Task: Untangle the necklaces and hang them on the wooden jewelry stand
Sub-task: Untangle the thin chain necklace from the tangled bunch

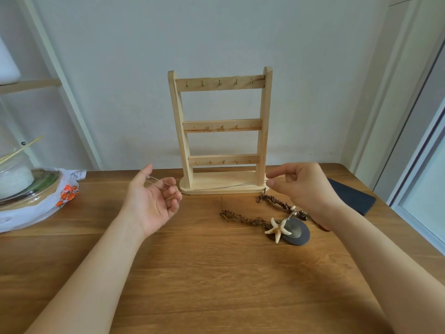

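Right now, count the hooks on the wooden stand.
13 hooks on the wooden jewelry stand: five along the top rail, three on the middle rail, five on the bottom rail. None seems hidden.

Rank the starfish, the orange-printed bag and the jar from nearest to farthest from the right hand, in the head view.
From the right hand:
1. Starfish, just below the hand, on the right of the table.
2. Bag, far across on the left.
3. Jar, at the left edge, beyond the bag's orange print.
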